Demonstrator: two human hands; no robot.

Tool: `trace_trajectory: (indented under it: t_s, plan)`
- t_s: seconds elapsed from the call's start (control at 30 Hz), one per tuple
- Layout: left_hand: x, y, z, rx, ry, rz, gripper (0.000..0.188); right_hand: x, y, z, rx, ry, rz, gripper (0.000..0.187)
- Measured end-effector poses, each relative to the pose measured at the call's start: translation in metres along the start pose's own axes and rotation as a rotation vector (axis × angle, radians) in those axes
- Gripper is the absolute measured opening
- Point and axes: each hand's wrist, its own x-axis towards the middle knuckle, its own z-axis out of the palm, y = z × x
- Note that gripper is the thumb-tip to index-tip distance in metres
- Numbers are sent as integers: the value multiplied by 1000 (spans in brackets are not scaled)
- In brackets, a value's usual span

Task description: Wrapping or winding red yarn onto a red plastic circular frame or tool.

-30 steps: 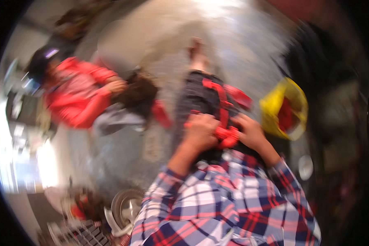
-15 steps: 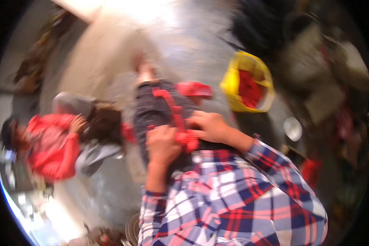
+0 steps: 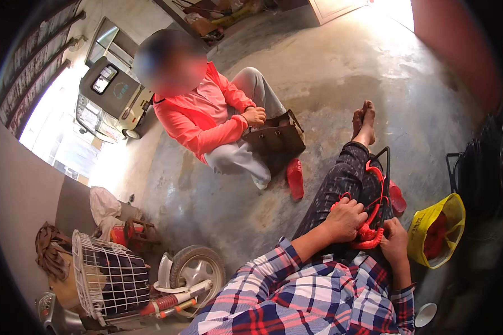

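A bundle of red cord (image 3: 369, 233) lies over my lap, on dark patterned trousers (image 3: 332, 190). One thick red strand runs up along a thin black bent rod (image 3: 387, 167) that rises between my shins. My left hand (image 3: 345, 219) is closed at the bundle's left side, its fingers curled on the cord, with a thin red loop showing above the knuckles. At the right side, my right hand (image 3: 395, 240) pinches the cord's edge beside the rod. The fingertips of both hands are partly hidden.
To my right stands a yellow bag (image 3: 439, 229) with red material inside. A person in a pink-red jacket (image 3: 198, 120) sits at left with a brown bag (image 3: 276, 137). Red shoes (image 3: 295, 178) lie nearby; a wheeled vehicle with a white basket (image 3: 112, 273) is at lower left.
The view has swung left and sharpened, so the person, the wheeled vehicle and the doorway show more fully. Both my hands stay at the red cord on my lap.
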Motion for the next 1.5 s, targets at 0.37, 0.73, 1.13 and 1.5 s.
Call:
trace_trajectory:
  t_s: [0.37,0.73,1.13,1.5]
  plan:
    - [0,-2,2,-24,-11,7,18,0,-4,-2,-46,-14,14,21]
    - [0,-1,-1,-21,-6,15,16,0,-5,-3,-47,-26,26,20]
    - [0,-1,2,-10,-34,0,19,0,-4,-1,-49,-21,13,24]
    - [2,-1,1,6,-43,3,19,0,-6,-3,-49,-24,46,22]
